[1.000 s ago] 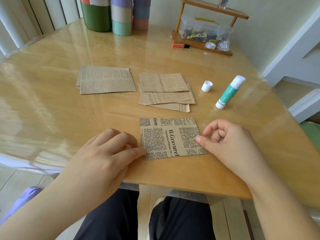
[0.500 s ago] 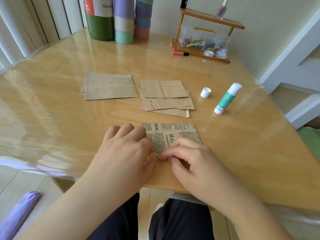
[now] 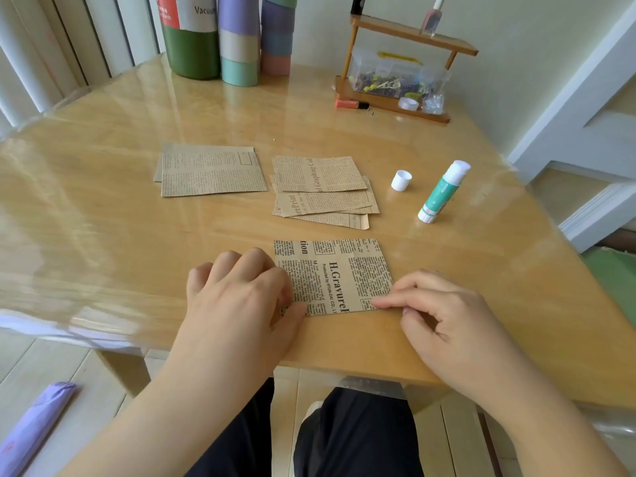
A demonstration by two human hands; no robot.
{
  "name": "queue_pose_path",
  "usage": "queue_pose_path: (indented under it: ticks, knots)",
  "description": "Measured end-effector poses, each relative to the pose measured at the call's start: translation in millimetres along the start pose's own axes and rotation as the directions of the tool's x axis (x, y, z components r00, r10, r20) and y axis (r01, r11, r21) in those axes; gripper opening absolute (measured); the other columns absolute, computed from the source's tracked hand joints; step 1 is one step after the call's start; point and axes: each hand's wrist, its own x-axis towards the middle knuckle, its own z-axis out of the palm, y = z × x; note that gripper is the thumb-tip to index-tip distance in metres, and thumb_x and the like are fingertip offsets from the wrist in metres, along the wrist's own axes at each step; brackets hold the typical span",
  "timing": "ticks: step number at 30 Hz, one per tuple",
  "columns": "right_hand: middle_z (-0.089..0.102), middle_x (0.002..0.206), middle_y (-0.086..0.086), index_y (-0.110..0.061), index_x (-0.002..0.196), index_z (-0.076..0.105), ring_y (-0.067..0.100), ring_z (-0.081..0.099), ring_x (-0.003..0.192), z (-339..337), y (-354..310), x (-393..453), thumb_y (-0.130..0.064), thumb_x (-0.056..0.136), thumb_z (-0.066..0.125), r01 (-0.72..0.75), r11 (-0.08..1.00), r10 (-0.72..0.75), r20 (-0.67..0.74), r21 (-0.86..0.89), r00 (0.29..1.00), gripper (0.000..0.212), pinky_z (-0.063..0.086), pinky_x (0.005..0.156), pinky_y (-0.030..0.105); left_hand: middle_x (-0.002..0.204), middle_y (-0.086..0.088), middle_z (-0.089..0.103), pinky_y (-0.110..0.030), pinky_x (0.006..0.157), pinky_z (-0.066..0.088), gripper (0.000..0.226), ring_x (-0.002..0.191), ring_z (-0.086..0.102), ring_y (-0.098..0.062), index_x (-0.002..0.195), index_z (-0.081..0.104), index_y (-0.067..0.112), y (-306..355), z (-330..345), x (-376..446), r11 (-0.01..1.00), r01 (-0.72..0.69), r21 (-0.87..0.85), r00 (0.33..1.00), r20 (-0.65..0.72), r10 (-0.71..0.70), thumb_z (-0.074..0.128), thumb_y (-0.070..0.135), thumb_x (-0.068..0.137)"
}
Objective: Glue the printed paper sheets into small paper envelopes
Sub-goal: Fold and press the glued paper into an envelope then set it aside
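Left hand: the left hand (image 3: 241, 297) lay palm down over the left edge of the folded printed sheet (image 3: 339, 275), knuckles up, fingers bent and bearing down on the paper; the thumb lay along the sheet's near left corner. I could not tell whether it pinched the edge or only pressed it flat.

Right hand: the right hand (image 3: 444, 315) came in from the right, forefinger stretched out straight with its tip pressing the near right corner of the sheet. The other fingers were loosely curled under the palm and held nothing.

Arms: both bare forearms reached in from the near edge of the table (image 3: 103, 235), the wrists low over the wood.

Folded printed sheet: it lay flat near the front edge of the table, between the two hands, headline print facing up.

Loose sheets: a fanned pile of printed sheets (image 3: 323, 191) lay just beyond it; a neater stack (image 3: 211, 172) lay to the left of that pile, apart from it.

Glue stick: the green and white glue stick (image 3: 442, 191) lay uncapped on its side to the right of the pile, its white cap (image 3: 401, 180) standing just beside it.

Far end: tall coloured flasks (image 3: 220, 36) and a small wooden rack (image 3: 395, 70) stood at the back of the table.
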Motion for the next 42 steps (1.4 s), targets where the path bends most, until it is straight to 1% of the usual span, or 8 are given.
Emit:
queue_pose_path:
  ticks: [3, 9, 16, 21, 26, 30, 35, 42]
  knots:
    - [0.062, 0.089, -0.017, -0.022, 0.093, 0.075, -0.003, 0.052, 0.093, 0.8, -7.4, 3.6, -0.008, 0.078, 0.046, -0.009, 1.000, 0.009, 0.003, -0.008, 1.000, 0.036, 0.034, 0.080, 0.001, 0.075, 0.013, 0.054, -0.025, 0.075, 0.015, 0.004, 0.076, 0.047, -0.017, 0.065, 0.062, 0.026, 4.9, 4.4, 1.2, 0.998, -0.039, -0.046, 0.999, -0.026, 0.038, 0.061, 0.024, 0.068]
    - [0.055, 0.095, -0.015, -0.019, 0.108, 0.070, -0.010, 0.047, 0.087, 20.3, -35.5, 15.4, -0.008, 0.082, 0.037, 0.062, 0.995, -0.070, 0.112, 0.073, 0.991, 0.044, 0.033, 0.076, 0.001, 0.064, 0.010, 0.059, -0.037, 0.070, 0.036, 0.016, 0.058, 0.057, -0.020, 0.060, 0.068, 0.026, 11.3, 7.7, 8.7, 0.993, -0.103, -0.061, 0.995, -0.012, 0.103, 0.060, 0.012, 0.060]
    - [0.056, 0.092, -0.012, -0.018, 0.107, 0.073, -0.017, 0.046, 0.079, 17.8, -24.2, 12.1, 0.002, 0.085, 0.045, 0.045, 0.997, -0.051, 0.083, 0.067, 0.995, 0.041, 0.032, 0.069, -0.001, 0.070, 0.013, 0.058, -0.041, 0.077, 0.032, 0.012, 0.063, 0.056, -0.019, 0.062, 0.067, 0.027, 3.9, 6.6, 3.7, 0.996, -0.046, -0.074, 0.999, -0.028, 0.044, 0.061, 0.016, 0.063]
    - [0.060, 0.091, -0.010, -0.017, 0.103, 0.074, -0.018, 0.047, 0.078, 2.5, -3.9, 3.9, 0.009, 0.083, 0.053, -0.025, 1.000, 0.025, -0.013, -0.016, 1.000, 0.039, 0.031, 0.067, -0.004, 0.074, 0.018, 0.056, -0.026, 0.079, 0.013, 0.015, 0.078, 0.047, -0.011, 0.065, 0.066, 0.031, 1.9, 3.2, -0.9, 0.997, -0.006, -0.079, 0.999, -0.035, 0.003, 0.060, 0.018, 0.067]
    - [0.055, 0.087, -0.017, -0.018, 0.098, 0.074, -0.003, 0.044, 0.088, 6.7, -6.2, 9.2, -0.001, 0.084, 0.054, -0.036, 0.996, 0.032, -0.048, -0.087, 0.998, 0.030, 0.030, 0.081, -0.002, 0.075, 0.015, 0.057, -0.028, 0.079, 0.014, 0.013, 0.074, 0.055, -0.019, 0.064, 0.067, 0.028, 6.4, 1.4, 1.9, 0.999, -0.001, -0.038, 1.000, -0.028, 0.000, 0.060, 0.016, 0.065]
    - [0.054, 0.095, -0.013, -0.018, 0.108, 0.071, -0.009, 0.046, 0.080, 14.3, -24.8, 18.6, -0.011, 0.085, 0.051, 0.047, 0.999, -0.047, 0.002, 0.017, 0.999, 0.031, 0.033, 0.068, 0.000, 0.077, 0.013, 0.060, -0.035, 0.082, 0.027, 0.013, 0.071, 0.057, -0.019, 0.071, 0.070, 0.027, 12.8, 2.8, 9.1, 0.998, -0.046, -0.050, 0.999, 0.022, 0.047, 0.060, 0.021, 0.064]
    - [0.053, 0.093, -0.012, -0.018, 0.112, 0.070, -0.003, 0.049, 0.085, 29.7, -31.7, 24.9, -0.011, 0.086, 0.049, 0.076, 0.996, -0.079, 0.073, 0.045, 0.994, 0.033, 0.036, 0.073, 0.004, 0.074, 0.013, 0.058, -0.041, 0.079, 0.036, 0.023, 0.070, 0.057, -0.017, 0.071, 0.070, 0.029, 16.9, 8.3, 9.6, 0.998, -0.055, -0.043, 0.995, 0.075, 0.058, 0.047, 0.026, 0.074]
    - [0.057, 0.091, -0.012, -0.017, 0.103, 0.074, -0.016, 0.046, 0.081, 10.8, -9.0, 17.6, -0.003, 0.086, 0.055, -0.005, 0.999, 0.005, -0.006, -0.036, 1.000, 0.029, 0.030, 0.074, -0.003, 0.078, 0.016, 0.059, -0.037, 0.084, 0.022, 0.021, 0.074, 0.058, -0.016, 0.071, 0.069, 0.028, 3.1, 1.4, 7.9, 1.000, -0.022, -0.008, 0.999, 0.025, 0.022, 0.049, 0.036, 0.073]
